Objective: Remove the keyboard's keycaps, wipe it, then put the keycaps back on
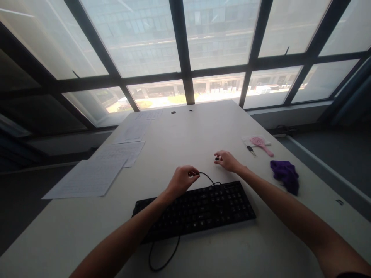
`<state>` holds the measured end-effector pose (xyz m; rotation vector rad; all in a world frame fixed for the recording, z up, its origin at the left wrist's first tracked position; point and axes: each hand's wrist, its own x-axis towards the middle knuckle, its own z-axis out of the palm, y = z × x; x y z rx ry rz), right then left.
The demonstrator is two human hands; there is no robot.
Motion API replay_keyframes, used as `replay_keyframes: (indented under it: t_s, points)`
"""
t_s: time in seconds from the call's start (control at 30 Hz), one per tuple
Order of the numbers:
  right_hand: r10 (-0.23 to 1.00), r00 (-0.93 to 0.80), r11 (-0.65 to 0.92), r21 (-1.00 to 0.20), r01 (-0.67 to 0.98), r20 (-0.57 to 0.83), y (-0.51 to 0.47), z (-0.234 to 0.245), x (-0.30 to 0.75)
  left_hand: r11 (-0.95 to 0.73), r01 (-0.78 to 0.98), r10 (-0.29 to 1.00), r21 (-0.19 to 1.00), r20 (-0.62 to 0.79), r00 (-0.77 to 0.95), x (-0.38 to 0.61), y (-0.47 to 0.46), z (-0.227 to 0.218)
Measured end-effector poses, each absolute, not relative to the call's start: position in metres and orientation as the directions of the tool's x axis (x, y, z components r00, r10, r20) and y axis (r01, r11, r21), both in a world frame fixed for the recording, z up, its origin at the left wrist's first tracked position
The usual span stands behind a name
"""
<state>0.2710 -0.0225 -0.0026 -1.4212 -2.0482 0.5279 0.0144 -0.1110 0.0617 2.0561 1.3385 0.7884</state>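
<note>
A black keyboard (pixel 199 212) lies slightly askew on the white table in front of me. Above its back edge, my left hand (pixel 183 179) pinches a thin black cable (pixel 206 176), which runs down to the keyboard's rear edge. Another loop of black cable (pixel 165 268) comes out at the keyboard's front. Farther right, my right hand (pixel 227 160) hovers over or rests on the table, thumb and fingertips closed around a small black piece (pixel 216 158). That piece is too small to identify for certain.
Paper sheets (pixel 89 177) overlap along the table's left side. On the right are a pink hairbrush (pixel 261 144), a small black item with metal prongs (pixel 251 150) and a crumpled purple cloth (pixel 285 175). A round cable hole (pixel 173 112) sits near the far edge, before large windows.
</note>
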Motion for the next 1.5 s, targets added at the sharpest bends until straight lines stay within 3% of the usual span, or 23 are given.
replay_keyframes:
  t_s: [0.2,0.27,0.33,0.43,0.57,0.77,1.07,1.33,1.5]
  points:
    - [0.944,-0.243,0.328,-0.731,0.599,0.224,-0.047,0.002,0.264,-0.363,0.532,0.916,0.765,0.188,0.355,0.026,-0.152,0.071]
    - [0.964,-0.204,0.247,-0.868,0.432,0.172,-0.062,0.005,0.266,-0.394,0.489,0.901,0.778,0.221,0.374,0.030,-0.159,0.069]
    - [0.982,-0.178,0.081,-0.991,0.110,0.061,-0.080,0.008,0.269,-0.431,0.439,0.883,0.788,0.268,0.386,0.034,-0.164,0.064]
    - [0.976,-0.190,-0.152,-0.952,-0.267,-0.103,-0.106,0.013,0.274,-0.464,0.390,0.869,0.796,0.324,0.373,0.040,-0.165,0.051]
    - [0.968,-0.196,-0.220,-0.898,-0.382,-0.154,-0.126,0.019,0.277,-0.461,0.375,0.867,0.804,0.319,0.382,0.043,-0.164,0.036]
    - [0.981,-0.174,-0.143,-0.930,-0.338,-0.087,-0.135,0.023,0.278,-0.434,0.392,0.884,0.811,0.299,0.360,0.041,-0.163,0.034]
    - [0.964,-0.263,-0.074,-0.993,-0.095,-0.047,-0.145,0.029,0.284,-0.441,0.412,0.885,0.798,0.310,0.348,0.041,-0.163,0.031]
    - [0.989,-0.148,0.028,-1.000,0.011,0.026,-0.148,0.029,0.275,-0.463,0.408,0.875,0.787,0.332,0.353,0.041,-0.164,0.030]
    - [0.964,-0.204,0.210,-0.958,0.194,0.170,-0.154,0.028,0.271,-0.463,0.422,0.873,0.779,0.320,0.367,0.041,-0.167,0.033]
